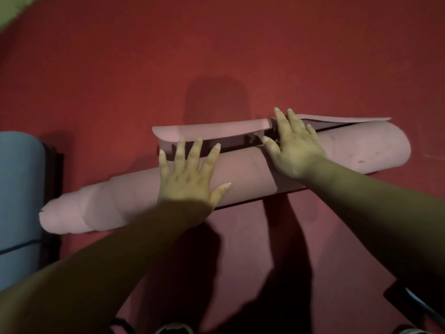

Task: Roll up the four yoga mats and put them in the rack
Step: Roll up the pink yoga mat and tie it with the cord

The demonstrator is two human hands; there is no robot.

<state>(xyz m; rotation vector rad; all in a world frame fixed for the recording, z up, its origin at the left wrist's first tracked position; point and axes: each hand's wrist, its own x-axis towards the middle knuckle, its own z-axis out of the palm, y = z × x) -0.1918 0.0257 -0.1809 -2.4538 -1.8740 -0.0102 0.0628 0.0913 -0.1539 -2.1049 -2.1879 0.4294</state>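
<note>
Our left hand [190, 179] and right hand [293, 148] press open-palmed on the pink foam mat roll [240, 169]. Its telescoped winding may unravel.

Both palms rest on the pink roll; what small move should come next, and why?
Probably roll the pink mat forward over its loose flap: the left hand and right hand press flat on it, and only that flap lies unrolled.

Yoga room: red floor [216, 44], rolled pink mat [243, 169].

left hand [190, 182] and right hand [293, 150] atop rolled mat [240, 169] on floor [216, 44], second mat [19, 189] leftward, perhaps racked
</note>
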